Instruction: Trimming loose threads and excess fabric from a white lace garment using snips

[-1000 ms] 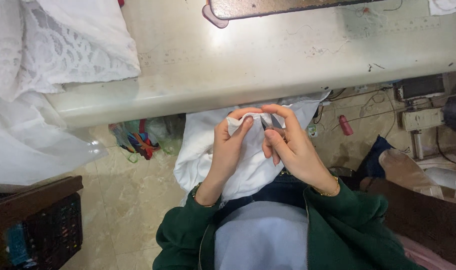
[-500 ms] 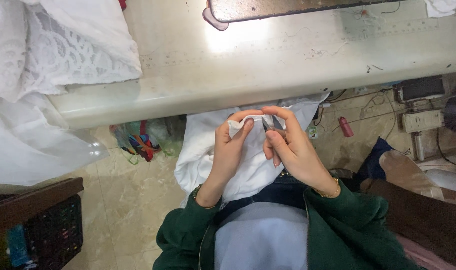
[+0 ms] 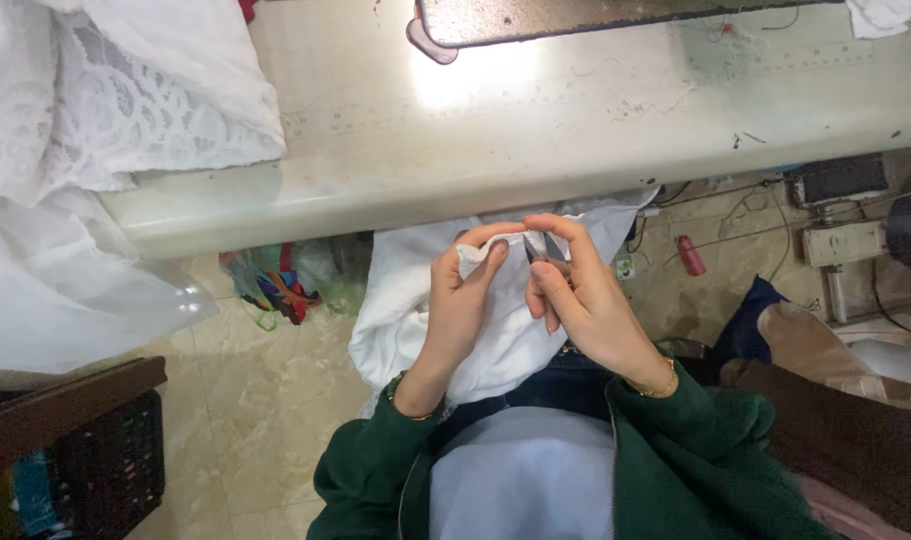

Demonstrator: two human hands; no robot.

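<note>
A white cloth [image 3: 406, 290] lies over my lap, just below the edge of the pale sewing table [image 3: 536, 130]. My left hand [image 3: 463, 300] pinches a folded edge of this cloth between thumb and fingers. My right hand [image 3: 581, 300] holds a small metal thread snipper [image 3: 538, 250] against the same edge. Both hands meet at the cloth's top fold. My sleeves are dark green, with a bracelet on each wrist.
White lace fabric [image 3: 126, 100] is heaped on the table's left end and hangs down. A dark machine base [image 3: 596, 15] sits at the table's far edge. A bag of coloured scraps [image 3: 276, 285] lies on the tiled floor. A dark crate [image 3: 86, 460] stands lower left; cables and boxes lie right.
My hands stay together on the cloth fold; only the fingers shift slightly.
</note>
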